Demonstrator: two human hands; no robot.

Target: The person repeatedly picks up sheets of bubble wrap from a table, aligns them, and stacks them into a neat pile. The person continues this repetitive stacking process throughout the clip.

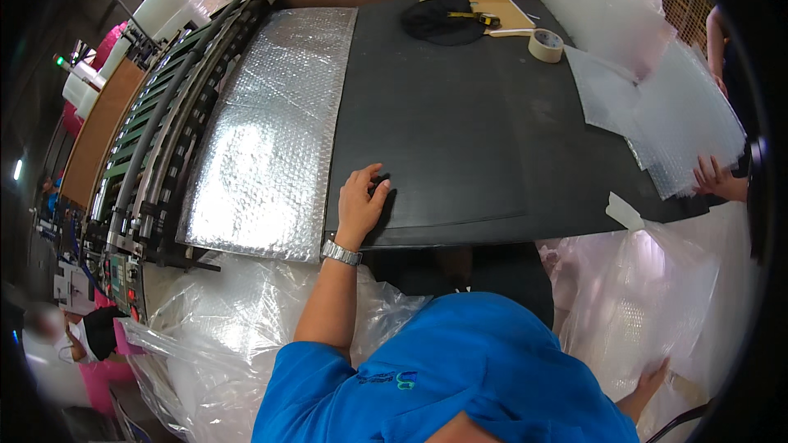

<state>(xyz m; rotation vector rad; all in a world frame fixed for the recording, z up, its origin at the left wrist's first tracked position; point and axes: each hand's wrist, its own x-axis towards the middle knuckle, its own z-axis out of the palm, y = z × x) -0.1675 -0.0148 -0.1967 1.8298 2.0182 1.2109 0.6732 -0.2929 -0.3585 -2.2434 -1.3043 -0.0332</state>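
Note:
My left hand (361, 203), with a metal watch (341, 252) on its wrist, rests on the dark table top (443, 147). Its fingers are loosely bent and apart, holding nothing. Just left of it lies a silvery bubble-wrap sheet (267, 131), flat and reaching toward the rollers. Low on the right, my right hand (652, 379) is against a large clear plastic bag (632, 295) beside the table. The film and the angle hide most of its fingers, so its grip is unclear.
A roller machine (156, 131) borders the table's left. At the back lie a black cap (435, 20), a tape measure (488, 20) and a tape roll (546, 45). Another person's hand (721, 180) touches bubble-wrap pieces (673, 106) at right. Clear film (238, 303) hangs below the front edge.

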